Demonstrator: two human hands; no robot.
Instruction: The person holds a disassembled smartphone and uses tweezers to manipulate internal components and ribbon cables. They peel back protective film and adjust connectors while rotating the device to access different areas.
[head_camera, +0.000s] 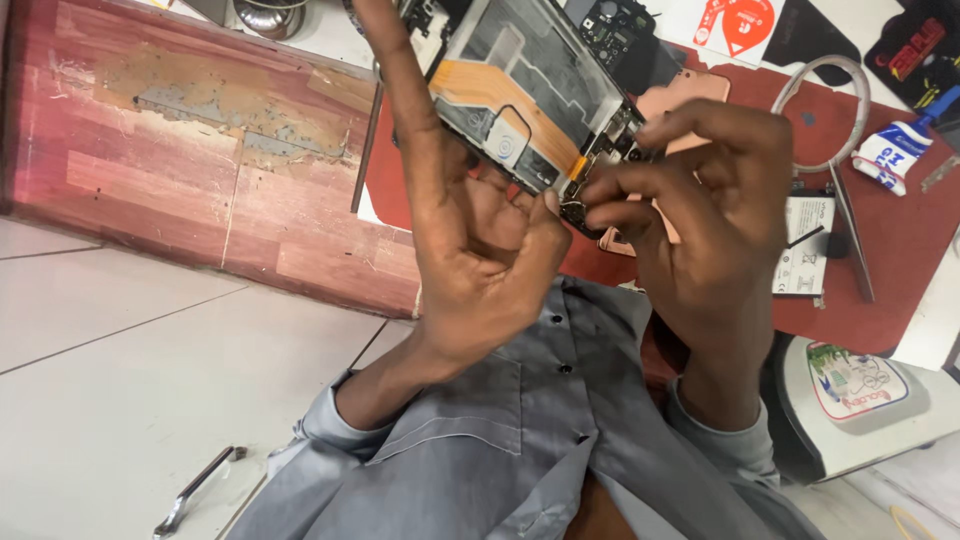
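An opened phone (530, 85) with its back cover off shows an orange flex cable and dark inner parts. My left hand (470, 230) holds it up from the left side, one finger stretched along its edge. My right hand (710, 210) pinches the phone's lower corner, fingertips on a small dark part there. Both hands are raised above a red work mat (900, 250).
A white phone battery (803, 245) and metal tweezers (850, 240) lie on the mat at right. A small glue tube (895, 150) sits further back. A worn wooden table edge (200, 150) is at left, and a metal tool (195, 490) lies on the tiled floor.
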